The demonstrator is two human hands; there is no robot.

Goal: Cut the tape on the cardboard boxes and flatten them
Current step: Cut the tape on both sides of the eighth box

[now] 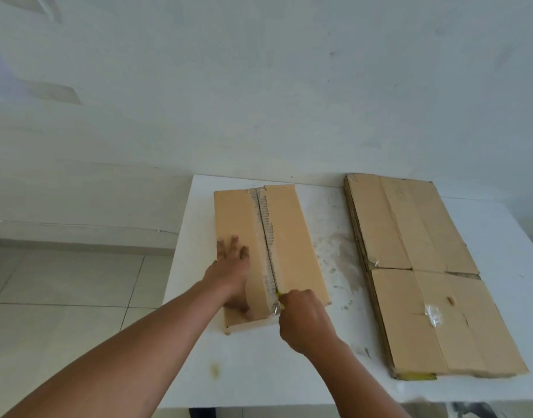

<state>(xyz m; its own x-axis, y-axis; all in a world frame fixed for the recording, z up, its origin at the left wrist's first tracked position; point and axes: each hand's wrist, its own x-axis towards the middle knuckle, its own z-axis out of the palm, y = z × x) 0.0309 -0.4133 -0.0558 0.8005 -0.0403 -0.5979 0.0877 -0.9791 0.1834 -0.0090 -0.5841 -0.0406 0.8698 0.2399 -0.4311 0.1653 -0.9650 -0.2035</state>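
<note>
Yellow cutter [279, 297] sits clenched in my right grip [304, 319] at the near end of the centre seam [263, 224] of the box [289, 236], its corrugated edges ragged. My left grip [233, 267] presses flat, fingers straight, on the box's left flap. I judge this box nearly slit but not yet flattened on the white counter [259, 372]; right of it lies a finished flat stack [425, 267].

A plain indoor room: bare white wall [259, 86], pale tiled floor [63, 291], one white table [259, 372].
</note>
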